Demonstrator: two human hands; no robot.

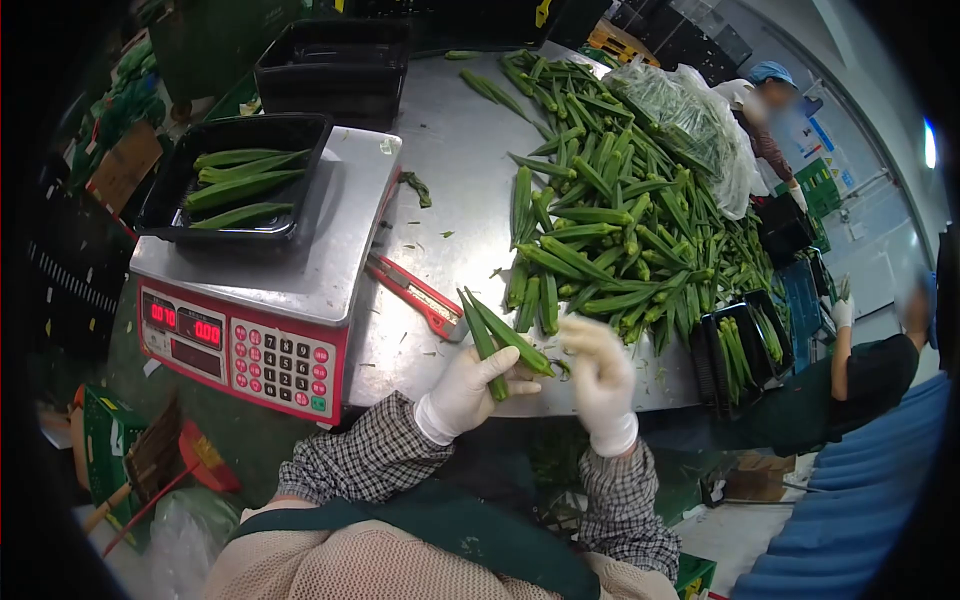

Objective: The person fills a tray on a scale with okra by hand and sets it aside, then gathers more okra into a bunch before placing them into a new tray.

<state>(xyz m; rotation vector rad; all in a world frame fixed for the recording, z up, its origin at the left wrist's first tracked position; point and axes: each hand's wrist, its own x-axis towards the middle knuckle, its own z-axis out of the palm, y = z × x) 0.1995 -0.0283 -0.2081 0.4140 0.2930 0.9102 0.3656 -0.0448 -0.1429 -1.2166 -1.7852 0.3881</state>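
My left hand (478, 385), in a white glove, is closed around two okra pods (505, 337) with their tips pointing up and away. Just right of it is my gloved right hand (600, 375), at the table edge near the heap. Its fingers are smeared by motion, and whether anything is in them does not show. A large heap of okra (620, 220) lies on the metal table (455, 180) ahead. To the left, a black plastic tray (318, 150) holding several okra pods (245, 185) sits on a red digital scale (350, 190).
A red-handled cutter (420, 298) lies beside the scale. Stacked black trays (330, 70) stand behind it. A clear plastic bag (700, 125) rests on the heap. Filled trays (735, 350) stand at right. Two people (770, 100) in blue caps are on the far and right sides.
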